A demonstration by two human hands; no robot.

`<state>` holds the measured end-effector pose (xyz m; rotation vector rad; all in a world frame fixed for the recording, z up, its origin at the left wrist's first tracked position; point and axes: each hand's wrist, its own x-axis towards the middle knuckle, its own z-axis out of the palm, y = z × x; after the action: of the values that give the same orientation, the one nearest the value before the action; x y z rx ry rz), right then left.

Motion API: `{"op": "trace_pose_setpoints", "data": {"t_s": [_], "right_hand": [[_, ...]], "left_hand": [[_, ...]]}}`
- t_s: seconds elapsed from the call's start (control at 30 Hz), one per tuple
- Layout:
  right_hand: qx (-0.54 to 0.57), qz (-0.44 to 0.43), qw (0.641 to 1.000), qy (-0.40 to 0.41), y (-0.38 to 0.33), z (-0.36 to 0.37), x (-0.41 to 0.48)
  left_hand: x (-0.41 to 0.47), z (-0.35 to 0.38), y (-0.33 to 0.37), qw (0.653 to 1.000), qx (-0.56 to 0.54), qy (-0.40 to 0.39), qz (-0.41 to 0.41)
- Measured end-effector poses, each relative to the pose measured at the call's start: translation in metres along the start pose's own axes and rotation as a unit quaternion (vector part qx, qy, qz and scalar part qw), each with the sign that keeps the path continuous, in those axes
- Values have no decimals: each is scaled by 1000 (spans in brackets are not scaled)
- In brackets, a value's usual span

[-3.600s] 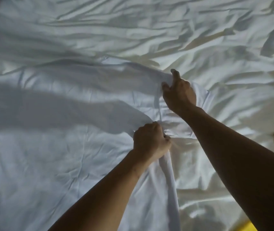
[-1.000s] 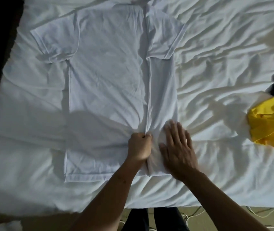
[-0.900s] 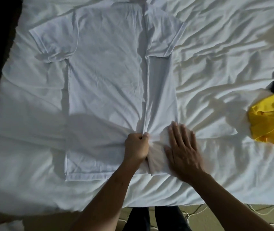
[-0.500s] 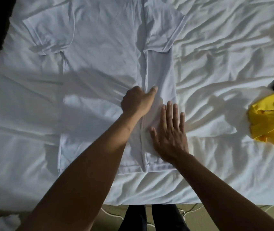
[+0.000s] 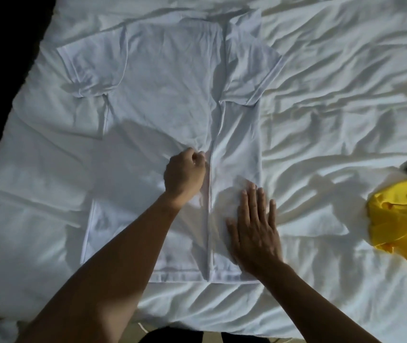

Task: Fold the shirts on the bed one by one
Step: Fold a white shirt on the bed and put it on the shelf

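Left hand (image 5: 185,174) has fingers curled, pinching the white shirt (image 5: 167,95) mid-body; right hand (image 5: 254,226) lies flat on its folded-over side, fingers straight. One white shirt, spread by the near edge of the bed (image 5: 346,95), plus one yellow garment (image 5: 400,219) at the right edge.

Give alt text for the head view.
A white short-sleeved shirt lies on a white bed sheet, one side folded inward; the left hand pinches it, the right hand presses the fold flat. A crumpled yellow garment lies nearby.
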<state>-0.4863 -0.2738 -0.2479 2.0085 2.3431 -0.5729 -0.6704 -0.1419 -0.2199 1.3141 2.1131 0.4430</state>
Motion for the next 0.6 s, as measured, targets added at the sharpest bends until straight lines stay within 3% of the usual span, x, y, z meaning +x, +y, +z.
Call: {"op": "trace_pose_setpoints", "data": {"t_s": [0.27, 0.47, 0.6], "right_hand": [[-2, -68, 997, 39, -51, -31, 94], [5, -104, 993, 56, -110, -41, 189], [-17, -120, 991, 51, -145, -37, 251]], "left_hand": [[35, -44, -37, 975, 42, 177, 129], [85, -84, -58, 980, 88, 175, 39], [126, -104, -73, 981, 90, 150, -89]]}}
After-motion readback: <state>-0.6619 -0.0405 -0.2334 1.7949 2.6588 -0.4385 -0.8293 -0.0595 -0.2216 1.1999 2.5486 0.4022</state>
